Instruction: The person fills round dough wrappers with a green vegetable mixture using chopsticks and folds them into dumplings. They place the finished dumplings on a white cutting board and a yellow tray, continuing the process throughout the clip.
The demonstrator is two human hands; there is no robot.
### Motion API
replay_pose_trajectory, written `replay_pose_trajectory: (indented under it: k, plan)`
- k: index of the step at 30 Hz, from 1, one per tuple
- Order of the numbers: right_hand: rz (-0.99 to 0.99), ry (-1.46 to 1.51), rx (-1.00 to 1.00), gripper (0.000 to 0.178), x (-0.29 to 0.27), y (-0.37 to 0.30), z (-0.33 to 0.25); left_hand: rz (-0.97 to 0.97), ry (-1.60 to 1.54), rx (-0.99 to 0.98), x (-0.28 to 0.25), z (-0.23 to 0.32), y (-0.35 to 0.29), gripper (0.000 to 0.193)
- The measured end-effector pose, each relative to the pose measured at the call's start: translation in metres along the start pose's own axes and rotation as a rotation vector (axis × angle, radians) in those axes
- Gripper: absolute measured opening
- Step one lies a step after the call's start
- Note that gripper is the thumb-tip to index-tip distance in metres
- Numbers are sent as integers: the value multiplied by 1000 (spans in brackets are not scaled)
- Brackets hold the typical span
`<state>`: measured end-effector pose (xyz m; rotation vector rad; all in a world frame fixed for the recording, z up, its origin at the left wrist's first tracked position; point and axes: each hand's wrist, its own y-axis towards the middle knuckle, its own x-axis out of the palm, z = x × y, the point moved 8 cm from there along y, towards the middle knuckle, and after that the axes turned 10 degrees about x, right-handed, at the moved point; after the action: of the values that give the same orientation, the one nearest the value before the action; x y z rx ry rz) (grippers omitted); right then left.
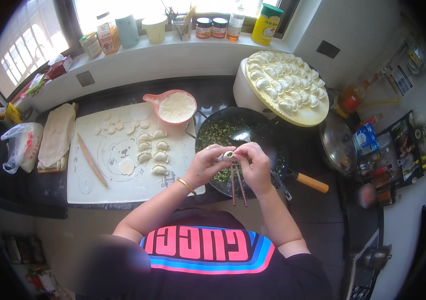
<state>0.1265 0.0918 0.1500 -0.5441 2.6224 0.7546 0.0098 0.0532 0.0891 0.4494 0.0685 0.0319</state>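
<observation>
A partly folded dumpling (228, 155) with green filling showing is pinched between my two hands above the wok. My left hand (204, 166) supports it from the left, fingers closed on its edge. From the other side my right hand (254, 166) pinches the wrapper. A pair of chopsticks (238, 186) hangs down by the right hand's fingers, seemingly tucked in its grip. Below, the wok (268, 135) holds chopped green filling (223, 131) and a metal spoon (241, 136). Left of the wok, folded dumplings (161, 156) stand in two columns on the white mat (85, 150).
A rolling pin (92, 161), dough pieces (114, 123) and a flat wrapper (126, 167) lie on the mat. Behind is a pink bowl of flour (177, 107). A round tray of dumplings (318, 112) sits back right. The wok's wooden handle (313, 183) juts right. Jars (203, 28) line the sill.
</observation>
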Motion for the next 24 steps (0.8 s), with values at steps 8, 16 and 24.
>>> replay_pose_trajectory:
  k: [8,16,24]
  plan:
    - [11,-4,-100,13,-1,0,-8,9,-66,-19,2,-12,-4,30]
    - [-179,-174,-212,26,9,0,-18,-23,29,-35,0,-12,-4,31]
    - [-133,164,48,22,-5,7,7,-14,-13,-58,0,-13,-4,34]
